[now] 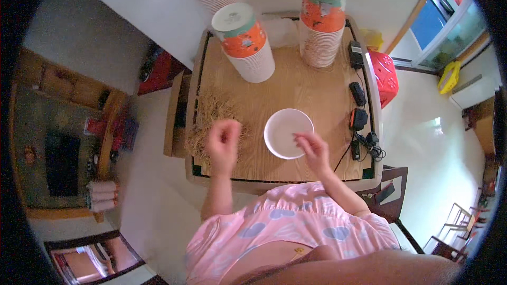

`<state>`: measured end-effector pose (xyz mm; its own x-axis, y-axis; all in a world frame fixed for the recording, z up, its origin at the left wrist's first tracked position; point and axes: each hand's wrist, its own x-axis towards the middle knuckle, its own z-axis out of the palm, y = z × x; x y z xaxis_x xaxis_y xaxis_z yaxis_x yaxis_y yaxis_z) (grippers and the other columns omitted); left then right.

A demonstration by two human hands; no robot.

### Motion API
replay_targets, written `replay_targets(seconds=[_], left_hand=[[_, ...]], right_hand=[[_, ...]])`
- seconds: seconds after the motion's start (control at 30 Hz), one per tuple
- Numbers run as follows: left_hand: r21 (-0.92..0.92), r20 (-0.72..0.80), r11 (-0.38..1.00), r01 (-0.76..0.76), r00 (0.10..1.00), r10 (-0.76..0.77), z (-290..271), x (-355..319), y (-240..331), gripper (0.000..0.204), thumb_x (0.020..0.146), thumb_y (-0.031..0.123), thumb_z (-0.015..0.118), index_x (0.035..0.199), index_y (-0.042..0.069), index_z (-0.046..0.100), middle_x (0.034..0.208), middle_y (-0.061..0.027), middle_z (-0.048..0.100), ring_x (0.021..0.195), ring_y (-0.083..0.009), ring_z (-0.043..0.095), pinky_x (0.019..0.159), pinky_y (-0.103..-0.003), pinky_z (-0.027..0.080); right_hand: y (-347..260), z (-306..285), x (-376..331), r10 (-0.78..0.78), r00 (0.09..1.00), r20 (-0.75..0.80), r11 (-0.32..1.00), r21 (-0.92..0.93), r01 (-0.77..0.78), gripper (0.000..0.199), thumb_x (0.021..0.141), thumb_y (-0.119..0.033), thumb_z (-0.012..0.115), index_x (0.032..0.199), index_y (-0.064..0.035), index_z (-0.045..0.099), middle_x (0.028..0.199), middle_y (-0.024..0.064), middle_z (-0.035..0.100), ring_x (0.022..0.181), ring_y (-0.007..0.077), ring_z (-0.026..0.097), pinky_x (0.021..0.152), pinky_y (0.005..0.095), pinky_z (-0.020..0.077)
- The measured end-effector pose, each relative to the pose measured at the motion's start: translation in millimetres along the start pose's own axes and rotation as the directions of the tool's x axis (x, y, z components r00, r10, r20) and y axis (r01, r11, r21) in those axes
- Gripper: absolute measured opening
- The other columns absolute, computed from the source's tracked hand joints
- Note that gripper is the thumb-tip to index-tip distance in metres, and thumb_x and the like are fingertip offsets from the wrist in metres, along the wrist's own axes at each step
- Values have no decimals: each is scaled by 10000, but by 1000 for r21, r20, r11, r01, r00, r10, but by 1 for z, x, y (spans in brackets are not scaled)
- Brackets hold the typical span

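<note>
A white paper bowl (285,129) stands upright near the middle front of the wooden table. My right hand (315,153) reaches over its lower right rim, thumb and fingertips pinched together above the inside. Whether a thin piece is between them is too small to tell. To the left lies a loose heap of thin, dry, straw-like strands (214,108). Over this heap my left hand (224,140) is raised with its fingers curled closed; what they hold, if anything, is hidden.
Two tall stacks of nested, upside-down paper bowls, the left stack (245,42) and the right stack (322,24), stand at the back. Along the right edge lie black power adapters (358,120) with cables. A red plastic stool (383,76) is beyond that edge.
</note>
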<state>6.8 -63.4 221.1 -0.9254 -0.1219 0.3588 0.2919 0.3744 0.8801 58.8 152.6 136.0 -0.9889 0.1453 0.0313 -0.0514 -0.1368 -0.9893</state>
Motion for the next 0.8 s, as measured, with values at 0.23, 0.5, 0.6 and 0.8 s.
replay_targets(seconds=[0.23,0.5,0.6,0.8], left_hand=[[115,194,991,67,977,-88,48,-98,-44,68,747,19,619,809,17,592,630,-68,513,528,-147,486,481,-259,377],[280,176,960,21,982,-72,0,-92,-139,168,735,113,663,902,97,670,680,-72,569,570,-171,535,518,-266,414],[459,149,888,24,983,-103,-40,-90,-214,182,777,201,629,924,101,664,733,-90,580,618,-215,557,553,-324,433],[785,189,588,195,829,-527,-57,-46,-210,205,830,208,562,957,68,642,719,-122,612,666,-256,588,621,-359,470]], right_hand=[[30,46,-21,310,927,210,905,233,-355,166,847,-123,562,940,11,597,809,8,601,750,79,538,659,215,453],[3,11,7,282,959,-14,784,579,-222,108,881,-143,493,846,-44,520,869,103,609,820,204,590,817,342,472],[-30,-25,18,158,986,-58,754,652,-82,98,877,-140,502,831,-55,488,687,35,506,611,134,501,650,314,487],[-111,-86,5,-98,987,-127,800,579,154,113,897,-157,459,833,-64,463,612,-29,341,505,45,308,393,192,243]])
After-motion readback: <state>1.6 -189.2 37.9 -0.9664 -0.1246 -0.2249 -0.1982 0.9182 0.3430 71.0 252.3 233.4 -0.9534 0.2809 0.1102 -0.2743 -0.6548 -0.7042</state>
